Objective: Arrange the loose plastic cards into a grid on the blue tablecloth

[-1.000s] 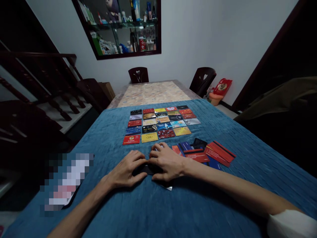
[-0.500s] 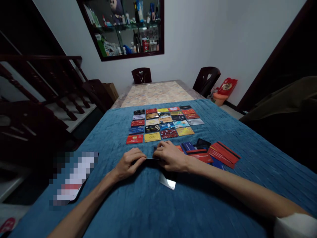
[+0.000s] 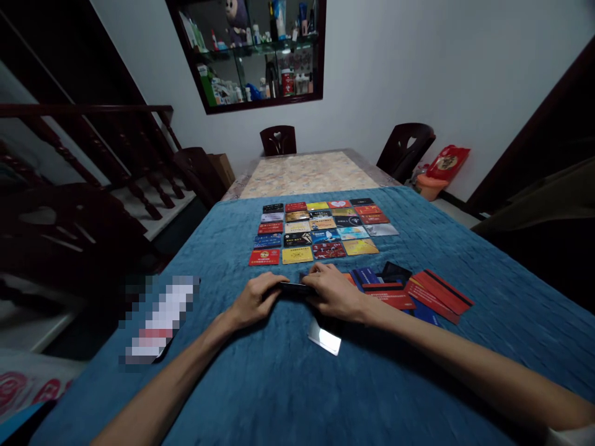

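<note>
My left hand (image 3: 255,300) and my right hand (image 3: 335,292) both pinch the ends of a dark card (image 3: 294,287), held just above the blue cloth (image 3: 260,384). Beyond my fingers lies a grid of several coloured cards (image 3: 320,229) in neat rows. To the right of my right hand is a loose pile of red, blue and black cards (image 3: 413,291). A single silvery card (image 3: 324,337) lies on the cloth below my right wrist.
A pixelated flat object (image 3: 158,319) rests on the cloth at the left. The far half of the table (image 3: 307,173) shows a patterned top, with two dark chairs (image 3: 277,140) behind it. A wooden stair rail (image 3: 93,155) runs along the left.
Both hands have moved away from me with the dark card between them, uncovering the silvery card on the cloth. The view has shifted to the left.
</note>
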Action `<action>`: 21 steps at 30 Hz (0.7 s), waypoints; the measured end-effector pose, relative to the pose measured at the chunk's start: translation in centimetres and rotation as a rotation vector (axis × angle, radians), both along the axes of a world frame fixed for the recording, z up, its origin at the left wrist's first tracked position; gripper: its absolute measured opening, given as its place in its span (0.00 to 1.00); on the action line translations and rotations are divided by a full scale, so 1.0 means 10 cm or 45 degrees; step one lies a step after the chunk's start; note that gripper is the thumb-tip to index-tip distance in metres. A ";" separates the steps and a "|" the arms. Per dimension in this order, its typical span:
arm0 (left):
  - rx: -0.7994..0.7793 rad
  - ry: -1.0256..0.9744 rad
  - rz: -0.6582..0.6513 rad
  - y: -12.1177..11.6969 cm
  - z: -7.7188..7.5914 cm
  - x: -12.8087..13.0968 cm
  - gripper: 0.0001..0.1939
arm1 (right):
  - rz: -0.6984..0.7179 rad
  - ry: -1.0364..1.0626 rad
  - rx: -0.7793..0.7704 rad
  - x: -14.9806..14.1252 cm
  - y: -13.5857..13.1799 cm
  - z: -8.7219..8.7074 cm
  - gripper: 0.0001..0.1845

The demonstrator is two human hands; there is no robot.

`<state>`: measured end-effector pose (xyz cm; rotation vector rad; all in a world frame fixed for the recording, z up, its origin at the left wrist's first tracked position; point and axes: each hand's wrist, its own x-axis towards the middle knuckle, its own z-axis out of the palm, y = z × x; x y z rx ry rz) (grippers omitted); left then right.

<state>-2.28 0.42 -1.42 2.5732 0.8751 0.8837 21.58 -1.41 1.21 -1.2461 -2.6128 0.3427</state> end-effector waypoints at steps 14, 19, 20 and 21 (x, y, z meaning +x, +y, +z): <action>0.045 -0.038 0.042 0.00 -0.02 -0.01 0.16 | -0.047 0.131 0.044 0.00 0.00 -0.03 0.10; 0.048 -0.080 0.036 0.00 -0.04 -0.01 0.13 | -0.052 0.127 0.116 -0.01 -0.01 -0.06 0.17; 0.050 -0.091 0.039 0.00 -0.04 -0.01 0.13 | -0.053 0.110 0.162 -0.01 -0.01 -0.07 0.18; 0.052 -0.101 0.044 0.00 -0.03 0.00 0.13 | -0.060 0.093 0.224 -0.02 -0.01 -0.09 0.20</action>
